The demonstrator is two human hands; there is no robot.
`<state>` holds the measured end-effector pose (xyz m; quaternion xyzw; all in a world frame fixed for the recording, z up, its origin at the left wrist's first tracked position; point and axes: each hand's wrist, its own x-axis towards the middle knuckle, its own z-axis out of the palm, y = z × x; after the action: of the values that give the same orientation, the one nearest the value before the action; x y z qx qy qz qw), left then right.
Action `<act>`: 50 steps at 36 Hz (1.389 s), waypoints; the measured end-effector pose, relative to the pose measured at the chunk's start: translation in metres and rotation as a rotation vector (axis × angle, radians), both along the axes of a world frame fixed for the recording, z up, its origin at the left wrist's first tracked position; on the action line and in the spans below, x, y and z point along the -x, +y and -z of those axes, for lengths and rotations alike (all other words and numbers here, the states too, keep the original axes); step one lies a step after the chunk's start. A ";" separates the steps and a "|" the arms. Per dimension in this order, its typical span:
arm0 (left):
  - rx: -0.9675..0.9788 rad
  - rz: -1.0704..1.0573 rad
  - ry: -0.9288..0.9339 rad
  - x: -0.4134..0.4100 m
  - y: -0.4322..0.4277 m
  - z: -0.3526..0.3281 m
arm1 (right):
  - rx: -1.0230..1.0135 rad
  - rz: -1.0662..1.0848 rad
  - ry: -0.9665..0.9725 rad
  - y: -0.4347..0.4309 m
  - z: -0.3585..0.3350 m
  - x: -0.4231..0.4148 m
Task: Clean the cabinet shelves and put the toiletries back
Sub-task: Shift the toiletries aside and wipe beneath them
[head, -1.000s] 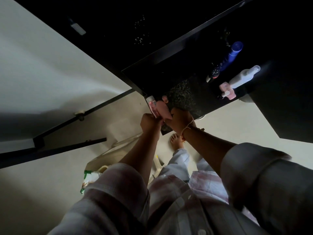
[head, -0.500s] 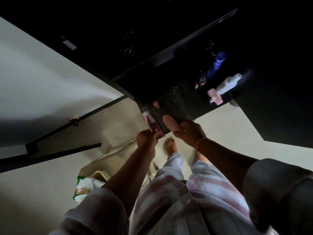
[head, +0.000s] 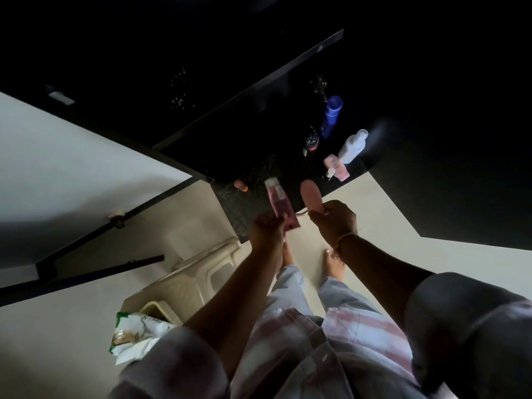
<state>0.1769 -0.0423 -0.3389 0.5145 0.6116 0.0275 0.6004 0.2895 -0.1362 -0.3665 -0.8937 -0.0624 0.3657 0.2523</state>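
The left hand [head: 266, 227] is closed around the lower end of a pink tube [head: 280, 204], which slants up and away from it over the near corner of the dark speckled shelf [head: 247, 208]. Just to its right, the right hand [head: 334, 220] pinches the near end of a peach bottle [head: 311, 195] between thumb and fingers; the bottle points away from the hand and lies over the shelf's front edge (whether it rests on the shelf or is held just above it cannot be told). The two hands are near each other but apart, and a thin band circles the right wrist.

Beyond the right hand, farther back on the shelf, stand a white bottle [head: 352, 146], a blue can [head: 331, 116] and a small dark jar [head: 311, 141], with a pink box [head: 336, 167] lying just in front of the white bottle. Beyond the left hand and a little to its left, a small orange item [head: 240, 184] sits near the shelf's corner.

Below the hands, bare feet stand on the pale floor [head: 388, 214]. Down and to the left of the left arm is a cream plastic stool [head: 195, 283], with a green-and-white packet [head: 135, 329] beside it. The cabinet's interior is too dark to make out.
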 end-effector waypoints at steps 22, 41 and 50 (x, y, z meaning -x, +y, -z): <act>-0.114 -0.005 -0.001 -0.097 0.064 0.041 | -0.061 0.362 -0.020 0.035 0.032 -0.005; -0.311 0.289 0.103 -0.085 0.053 0.041 | -0.095 0.435 -0.051 0.032 0.034 -0.007; -0.739 0.350 0.018 -0.026 0.042 0.007 | -0.206 0.590 0.013 0.033 0.024 -0.002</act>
<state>0.2030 -0.0007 -0.3463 0.7921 0.4690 0.1383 0.3654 0.2916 -0.1037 -0.3902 -0.8406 0.1645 0.2742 0.4371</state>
